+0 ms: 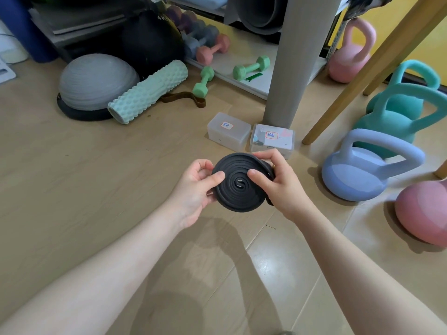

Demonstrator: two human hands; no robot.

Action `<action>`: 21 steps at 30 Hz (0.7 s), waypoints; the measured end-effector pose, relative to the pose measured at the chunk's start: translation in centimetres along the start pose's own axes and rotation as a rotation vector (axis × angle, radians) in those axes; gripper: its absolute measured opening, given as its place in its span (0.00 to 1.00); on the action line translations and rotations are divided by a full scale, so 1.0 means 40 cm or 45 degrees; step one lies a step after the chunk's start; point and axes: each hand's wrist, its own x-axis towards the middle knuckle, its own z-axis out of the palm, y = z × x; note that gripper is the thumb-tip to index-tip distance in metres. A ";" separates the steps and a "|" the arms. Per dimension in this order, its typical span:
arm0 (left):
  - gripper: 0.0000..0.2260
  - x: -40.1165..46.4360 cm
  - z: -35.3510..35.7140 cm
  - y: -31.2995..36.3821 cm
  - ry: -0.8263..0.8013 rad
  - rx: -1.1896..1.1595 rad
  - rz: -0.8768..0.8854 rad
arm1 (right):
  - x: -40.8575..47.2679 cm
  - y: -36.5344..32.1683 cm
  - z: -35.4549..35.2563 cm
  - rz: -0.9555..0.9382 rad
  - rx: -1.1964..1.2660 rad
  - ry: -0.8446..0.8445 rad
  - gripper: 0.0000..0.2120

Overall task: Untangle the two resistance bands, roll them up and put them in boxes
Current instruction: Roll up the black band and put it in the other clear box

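Item: black resistance band (238, 183), wound into a flat spiral coil, held in the air above the wooden floor (96, 189) between both hands. Left hand (197, 187): coil gripped at its left edge, thumb laid on the face, fingers curled behind. Right hand (278, 177): coil pinched at its right edge, thumb pressed on the face near the centre, fingers wrapped over the loose outer end. Second band, brown (186, 97), laid loose on the floor beside the mint foam roller (148, 90), well apart from the hands. Two translucent lidded boxes (228, 131) (273, 139), each labelled, set side by side on the floor just beyond the coil, lids closed. Also listed nearby: grey balance dome (96, 81), green dumbbells (251, 67), blue kettlebell (362, 170).
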 end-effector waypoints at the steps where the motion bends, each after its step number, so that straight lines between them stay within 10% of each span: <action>1: 0.09 0.007 -0.001 0.000 -0.040 0.076 -0.035 | 0.001 0.006 -0.011 0.003 -0.012 -0.027 0.10; 8: 0.11 0.064 0.057 0.030 -0.358 0.911 0.089 | -0.006 0.057 -0.069 0.042 -0.162 -0.179 0.14; 21: 0.13 0.108 0.102 -0.024 -0.232 0.886 0.225 | 0.041 0.115 -0.151 0.155 0.114 -0.005 0.06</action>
